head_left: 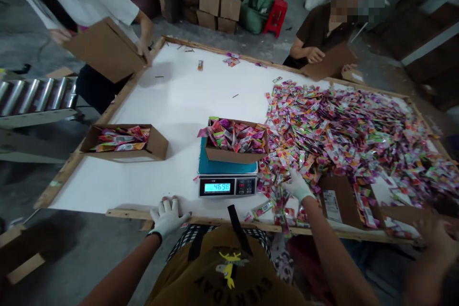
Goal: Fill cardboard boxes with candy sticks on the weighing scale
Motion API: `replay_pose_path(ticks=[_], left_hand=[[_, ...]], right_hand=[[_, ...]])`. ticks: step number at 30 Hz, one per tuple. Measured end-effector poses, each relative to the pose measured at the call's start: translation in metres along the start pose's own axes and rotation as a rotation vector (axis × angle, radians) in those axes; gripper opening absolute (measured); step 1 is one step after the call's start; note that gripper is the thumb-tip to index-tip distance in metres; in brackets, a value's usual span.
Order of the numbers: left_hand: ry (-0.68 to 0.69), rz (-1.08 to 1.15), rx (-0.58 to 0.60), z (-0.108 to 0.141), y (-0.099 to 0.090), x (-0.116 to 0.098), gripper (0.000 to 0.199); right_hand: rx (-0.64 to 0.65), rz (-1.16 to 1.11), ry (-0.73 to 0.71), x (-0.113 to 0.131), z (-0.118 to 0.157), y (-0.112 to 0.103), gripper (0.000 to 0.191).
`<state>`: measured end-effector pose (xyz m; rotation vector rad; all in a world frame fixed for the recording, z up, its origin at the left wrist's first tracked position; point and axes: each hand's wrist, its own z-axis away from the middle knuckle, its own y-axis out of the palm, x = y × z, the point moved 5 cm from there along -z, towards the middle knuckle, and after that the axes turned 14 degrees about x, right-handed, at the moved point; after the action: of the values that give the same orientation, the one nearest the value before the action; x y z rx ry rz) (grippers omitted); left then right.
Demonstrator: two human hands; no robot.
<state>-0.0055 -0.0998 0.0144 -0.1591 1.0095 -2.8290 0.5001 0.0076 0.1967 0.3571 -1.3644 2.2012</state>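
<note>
The white-gloved left hand (168, 217) rests with fingers spread on the wooden rim (125, 214) of the white tabletop; the gloved right hand (297, 185) angles down, fingers together in a heap of shiny multicoloured sachets (344, 138), any pinch unclear, beside a brown cardboard box (234, 150) of sachets on a digital scale (227, 185)

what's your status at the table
Left hand gloved, on the wooden table frame. Right hand gloved, in the pile of colourful packets. Co-worker's bare hand near the pile.
</note>
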Motion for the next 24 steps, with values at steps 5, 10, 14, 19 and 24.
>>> replay_pose_path(ticks=[5, 10, 14, 19, 24], left_hand=[[-0.004, 0.012, 0.051, -0.004, 0.003, 0.005, 0.109], [-0.016, 0.027, 0.049, -0.003, 0.004, 0.006, 0.109], [-0.018, 0.030, 0.023, -0.004, 0.005, 0.006, 0.107], [-0.012, 0.047, 0.000, -0.006, 0.006, 0.007, 0.107], [-0.009, 0.044, 0.010, -0.005, 0.006, 0.007, 0.106]], right_hand=[[0.004, -0.346, -0.405, 0.120, -0.019, -0.045, 0.057], [0.250, -0.032, -0.584, 0.258, -0.053, -0.004, 0.071], [0.293, 0.071, -0.521, 0.288, -0.084, 0.026, 0.062], [0.240, -0.072, -0.554, 0.275, -0.093, 0.030, 0.023], [0.100, -0.040, -0.534, 0.272, -0.093, 0.027, 0.065]])
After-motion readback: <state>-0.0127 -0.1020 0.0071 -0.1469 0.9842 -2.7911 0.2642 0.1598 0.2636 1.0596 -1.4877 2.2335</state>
